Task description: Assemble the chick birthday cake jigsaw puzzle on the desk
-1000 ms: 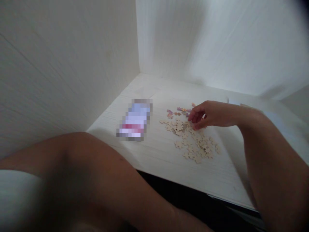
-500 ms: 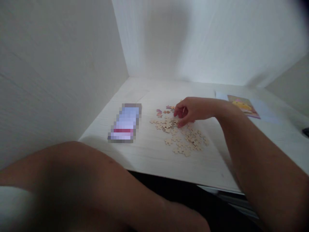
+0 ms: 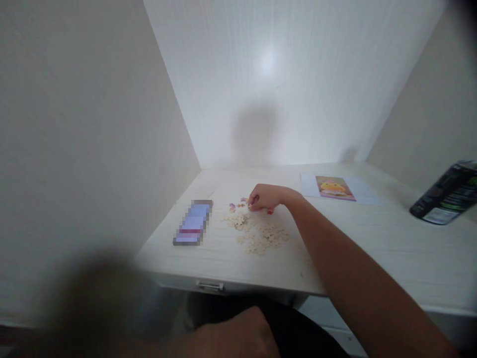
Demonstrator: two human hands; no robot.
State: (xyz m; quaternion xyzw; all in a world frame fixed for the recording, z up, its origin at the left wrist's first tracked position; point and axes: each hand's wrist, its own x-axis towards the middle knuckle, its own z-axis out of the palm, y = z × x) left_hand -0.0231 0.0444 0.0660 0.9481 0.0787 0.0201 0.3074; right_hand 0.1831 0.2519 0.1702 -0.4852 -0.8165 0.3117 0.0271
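My right hand (image 3: 263,197) reaches over the desk with thumb and fingers pinched together on a small jigsaw piece (image 3: 250,206), mostly hidden by the fingertips. Just left of the fingers lie a few colored jigsaw pieces (image 3: 232,207), picture side up, and a reddish piece (image 3: 270,211) shows below the wrist. Nearer to me, many plain wooden jigsaw pieces (image 3: 269,233) are spread in a loose pile, blank side up. Low in the view, my left hand (image 3: 240,333) rests near my lap, below the desk edge; its fingers are hidden.
A phone (image 3: 194,223) with a blurred screen lies left of the pieces. At the back right is a sheet with a yellow duck picture (image 3: 334,188). A dark can (image 3: 445,196) stands at far right. A drawer handle (image 3: 209,286) shows under the desk's front edge.
The camera has tilted up and back, bringing the can and drawer handle into view. My right thumb and fingers, apart before, have closed among the colored pieces. My left arm has dropped lower in the view.
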